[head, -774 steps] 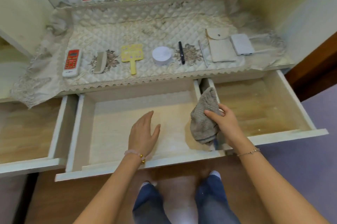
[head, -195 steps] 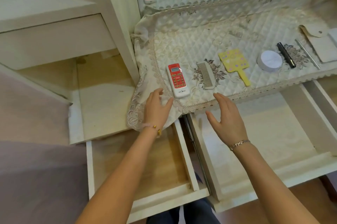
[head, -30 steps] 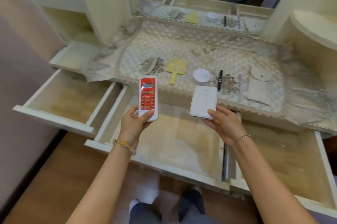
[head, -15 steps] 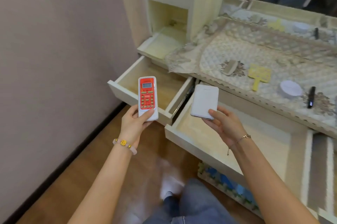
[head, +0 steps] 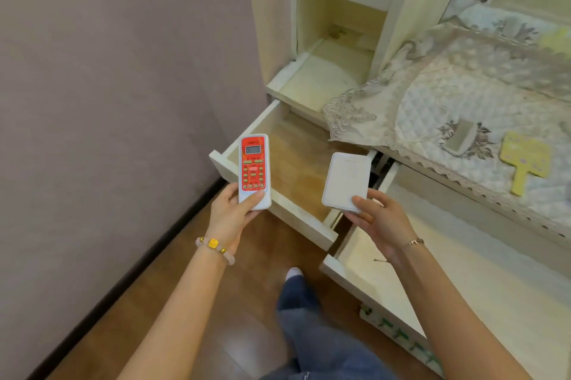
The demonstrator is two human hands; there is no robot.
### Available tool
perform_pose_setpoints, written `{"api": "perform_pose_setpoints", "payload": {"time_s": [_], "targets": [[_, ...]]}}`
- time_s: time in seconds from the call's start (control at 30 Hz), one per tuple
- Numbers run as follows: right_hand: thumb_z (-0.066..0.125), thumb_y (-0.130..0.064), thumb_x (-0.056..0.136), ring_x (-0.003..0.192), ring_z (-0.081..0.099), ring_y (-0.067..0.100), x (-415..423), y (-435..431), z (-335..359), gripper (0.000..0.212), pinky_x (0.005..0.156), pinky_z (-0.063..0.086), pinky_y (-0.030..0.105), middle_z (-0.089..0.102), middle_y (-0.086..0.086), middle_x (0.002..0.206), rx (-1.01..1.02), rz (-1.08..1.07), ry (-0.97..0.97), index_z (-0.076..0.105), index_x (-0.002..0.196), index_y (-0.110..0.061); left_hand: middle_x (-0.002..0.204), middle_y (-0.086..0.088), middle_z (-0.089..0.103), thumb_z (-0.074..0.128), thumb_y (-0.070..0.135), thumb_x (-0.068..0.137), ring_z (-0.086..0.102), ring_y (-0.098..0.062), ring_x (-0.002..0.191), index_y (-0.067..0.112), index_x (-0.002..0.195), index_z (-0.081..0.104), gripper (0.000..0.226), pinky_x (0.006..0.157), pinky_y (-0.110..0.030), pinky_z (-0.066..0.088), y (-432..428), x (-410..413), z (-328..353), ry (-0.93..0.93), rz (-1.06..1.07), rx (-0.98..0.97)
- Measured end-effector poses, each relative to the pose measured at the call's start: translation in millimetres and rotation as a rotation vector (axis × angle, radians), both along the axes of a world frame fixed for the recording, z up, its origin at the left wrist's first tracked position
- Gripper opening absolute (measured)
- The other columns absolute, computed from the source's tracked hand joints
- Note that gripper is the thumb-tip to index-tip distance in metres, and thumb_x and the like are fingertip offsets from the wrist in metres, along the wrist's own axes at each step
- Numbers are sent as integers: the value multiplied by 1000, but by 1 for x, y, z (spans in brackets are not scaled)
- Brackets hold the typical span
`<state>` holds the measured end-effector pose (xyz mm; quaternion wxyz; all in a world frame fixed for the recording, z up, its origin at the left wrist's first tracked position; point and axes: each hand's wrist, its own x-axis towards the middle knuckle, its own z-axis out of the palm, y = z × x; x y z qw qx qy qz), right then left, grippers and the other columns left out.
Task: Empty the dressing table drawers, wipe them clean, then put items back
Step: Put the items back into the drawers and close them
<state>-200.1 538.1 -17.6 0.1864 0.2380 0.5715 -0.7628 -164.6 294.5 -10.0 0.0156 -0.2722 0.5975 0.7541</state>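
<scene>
Red-faced remote (head: pixel 254 171) upright before open left drawer (head: pixel 296 220), base hidden in gripping left hand (head: pixel 233 220) | white flat device (head: pixel 346 182), type unclear, pinched at near edge by right hand (head: pixel 383 223) | middle drawer (head: pixel 341 276) cut off by frame edge

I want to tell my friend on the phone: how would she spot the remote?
Find the open wooden drawer beside the purple wall. At its near corner the left hand holds the remote upright. It has a red face with a little screen and buttons, while the flat white box in the right hand is plain.
</scene>
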Motion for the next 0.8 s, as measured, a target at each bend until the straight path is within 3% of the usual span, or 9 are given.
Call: {"api": "perform_pose_setpoints", "payload": {"time_s": [0.53, 0.63, 0.73, 0.8], "targets": [[62, -4, 86, 95, 62, 18, -75, -70, -60, 35, 65, 56, 21, 61, 6, 108, 97, -175, -244, 49, 118, -9, 117, -9, 63, 59, 3, 88, 61, -23, 108, 10, 121, 55, 34, 85, -30, 52, -46, -154, -67, -259, -316, -33], [61, -2, 87, 98, 60, 20, -88, -86, -74, 34, 68, 55, 22, 58, 8, 112, 128, -224, -269, 49, 119, -6, 117, -10, 63, 60, 4, 88, 61, -24, 108, 7, 125, 53, 38, 81, -28, 54, -51, -178, -82, -305, -416, -77], [62, -1, 85, 105, 59, 27, -101, -98, -90, 30, 74, 56, 29, 54, 13, 120, 130, -309, -322, 52, 111, -11, 118, -13, 62, 63, 1, 85, 61, -26, 107, 5, 123, 53, 39, 84, -35, 54, -57, -199, -101, -397, -477, -114], [63, 0, 84, 107, 58, 30, -109, -104, -102, 31, 77, 56, 32, 54, 14, 122, 130, -355, -366, 51, 111, -12, 117, -15, 63, 64, -3, 83, 62, -27, 104, 3, 122, 53, 41, 76, -32, 55, -59, -211, -114, -463, -497, -108]]}}
